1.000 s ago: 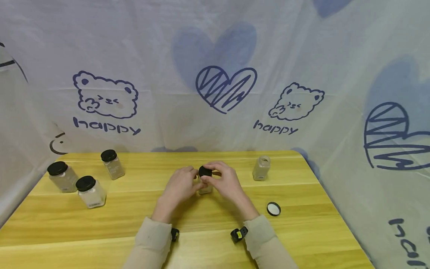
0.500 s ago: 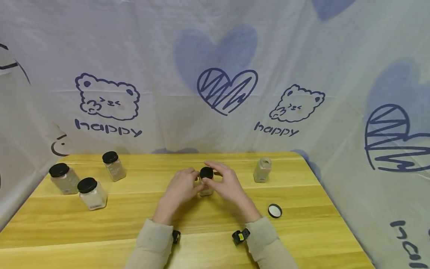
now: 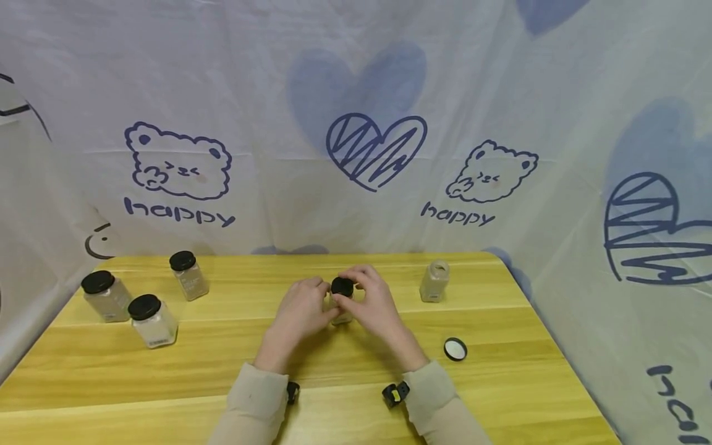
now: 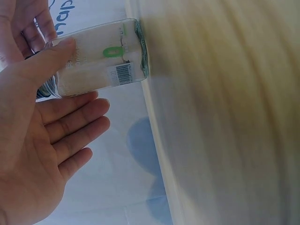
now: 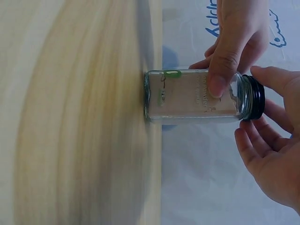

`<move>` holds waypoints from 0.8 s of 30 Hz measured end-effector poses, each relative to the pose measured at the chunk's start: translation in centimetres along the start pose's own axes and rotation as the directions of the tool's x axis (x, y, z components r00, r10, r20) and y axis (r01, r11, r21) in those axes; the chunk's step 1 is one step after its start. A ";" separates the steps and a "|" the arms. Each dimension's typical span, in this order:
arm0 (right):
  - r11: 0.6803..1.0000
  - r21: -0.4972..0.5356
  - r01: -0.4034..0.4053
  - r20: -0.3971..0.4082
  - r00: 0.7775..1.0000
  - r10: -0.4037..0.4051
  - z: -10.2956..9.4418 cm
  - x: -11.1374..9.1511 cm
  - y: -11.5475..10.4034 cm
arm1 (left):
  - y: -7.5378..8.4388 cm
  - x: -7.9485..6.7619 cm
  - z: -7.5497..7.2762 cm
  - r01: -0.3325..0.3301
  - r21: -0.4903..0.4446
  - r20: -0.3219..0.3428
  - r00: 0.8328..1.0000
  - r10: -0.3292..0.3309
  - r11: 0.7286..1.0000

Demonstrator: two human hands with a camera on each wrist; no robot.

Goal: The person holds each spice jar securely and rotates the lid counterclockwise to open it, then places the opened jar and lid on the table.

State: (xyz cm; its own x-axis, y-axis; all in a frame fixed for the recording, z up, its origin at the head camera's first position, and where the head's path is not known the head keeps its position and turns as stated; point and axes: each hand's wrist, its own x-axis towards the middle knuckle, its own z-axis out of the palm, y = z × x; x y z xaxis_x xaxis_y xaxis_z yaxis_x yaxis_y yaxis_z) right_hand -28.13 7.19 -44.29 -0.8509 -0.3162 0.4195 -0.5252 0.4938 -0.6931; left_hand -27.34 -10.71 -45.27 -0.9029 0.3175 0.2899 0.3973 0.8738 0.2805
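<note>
Left grip (image 3: 300,307) on jar (image 5: 194,96) — powder (image 5: 180,103) inside, lidded

Got three black-capped jars (image 3: 156,326) sitting well off to the left of the left hand (image 3: 300,309), an uncapped jar (image 3: 434,285) right of the right hand (image 3: 378,308), plus a loose lid (image 3: 455,349), white side up, nearer that wrist. Pale blue-doodled cloth (image 3: 267,123) hangs behind both.

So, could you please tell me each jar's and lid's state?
Central clear glass jar: upright, held by left hand
Its round black lid: on, tightness unclear, held by right hand
Three clear glass jars, left: upright, lidded
Right clear glass jar: upright, uncapped
Loose round black lid: white underside up
</note>
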 end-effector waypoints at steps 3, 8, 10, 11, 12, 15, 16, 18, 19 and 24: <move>1.000 -0.027 0.015 -0.002 1.000 -0.015 -0.1 0.0 0.1 | 0.1 0.0 0.0 -0.014 0.010 -0.011 1.000 0.014 1.000; 0.999 -0.044 0.026 0.019 1.000 -0.025 -0.2 -0.1 0.1 | 0.2 -0.1 -0.1 -0.019 0.026 -0.011 1.000 0.019 0.999; 0.998 -0.048 0.027 0.031 0.999 -0.026 -0.3 -0.1 0.1 | 0.2 -0.1 -0.2 -0.018 0.033 -0.006 1.000 0.018 0.999; 0.998 -0.051 0.028 0.036 0.999 -0.026 -0.3 -0.1 0.0 | 0.2 -0.1 -0.2 -0.017 0.037 -0.003 1.000 0.017 0.999; 0.998 -0.053 0.030 0.042 0.999 -0.027 -0.3 -0.1 0.0 | 0.2 -0.1 -0.2 -0.017 0.040 -0.001 1.000 0.017 0.999; 0.998 -0.057 0.038 0.060 0.998 -0.035 -0.4 -0.1 -0.1 | 0.2 -0.1 -0.2 -0.012 0.043 0.007 1.000 0.012 0.999; 0.997 -0.057 0.044 0.063 0.997 -0.041 -0.5 -0.1 -0.1 | 0.2 -0.1 -0.2 -0.011 0.042 0.008 1.000 0.011 0.999; 0.997 -0.053 0.053 0.068 0.996 -0.049 -0.5 -0.1 -0.1 | 0.2 -0.1 -0.2 -0.010 0.040 0.009 1.000 0.010 0.999; 0.997 -0.049 0.056 0.070 0.996 -0.052 -0.5 -0.1 -0.1 | 0.2 -0.1 -0.2 -0.010 0.041 0.007 1.000 0.010 0.999; 0.999 0.009 0.045 0.085 0.995 -0.046 -0.7 -0.1 -0.1 | 0.2 0.0 -0.2 -0.012 0.038 0.005 1.000 0.012 0.999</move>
State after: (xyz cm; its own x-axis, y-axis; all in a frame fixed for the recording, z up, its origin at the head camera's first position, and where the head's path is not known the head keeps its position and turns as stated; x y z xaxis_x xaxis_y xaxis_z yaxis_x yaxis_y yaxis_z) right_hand -27.96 7.71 -43.84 -0.8218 -0.4065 0.3992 -0.5629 0.4714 -0.6789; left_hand -27.20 -10.62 -45.05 -0.8989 0.3295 0.2886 0.4014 0.8834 0.2417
